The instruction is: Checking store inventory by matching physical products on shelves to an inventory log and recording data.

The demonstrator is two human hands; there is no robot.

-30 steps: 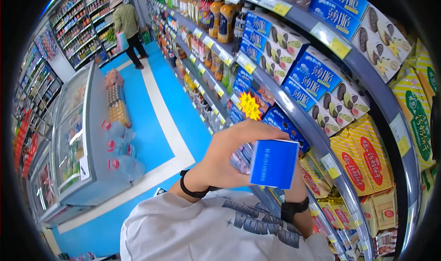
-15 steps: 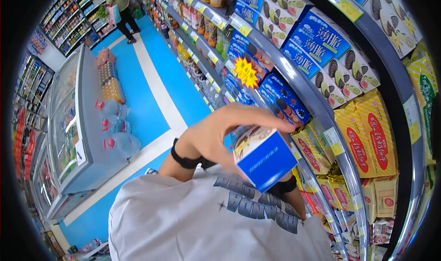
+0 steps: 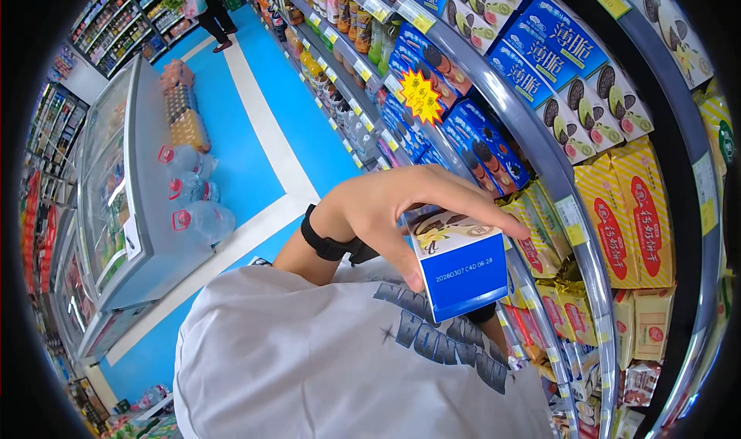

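Note:
A small cookie box (image 3: 468,278), with a plain blue end and a white side picturing dark cookies, is held out over my white shirt, its blue end facing up. My left hand (image 3: 386,219) grips it: the thumb lies along its left edge and the forefinger arches across to its far right corner. A black band circles the left wrist. Of my right arm only the forearm (image 3: 495,337) and a dark wristband show below the box. The right hand is hidden behind the box, so its hold cannot be seen.
Shelves of blue cookie boxes (image 3: 482,149), white-and-blue boxes (image 3: 552,49) and yellow striped biscuit packs (image 3: 625,223) curve along the right. Left stands a glass-topped freezer (image 3: 116,192), with water jugs (image 3: 204,221) and egg trays (image 3: 185,122) beside it. A person (image 3: 216,14) stands far down the aisle.
The box and my left hand have shifted slightly right, and the box has turned so its blue end sits more level. The left forefinger reaches further right. The person is nearer the top edge.

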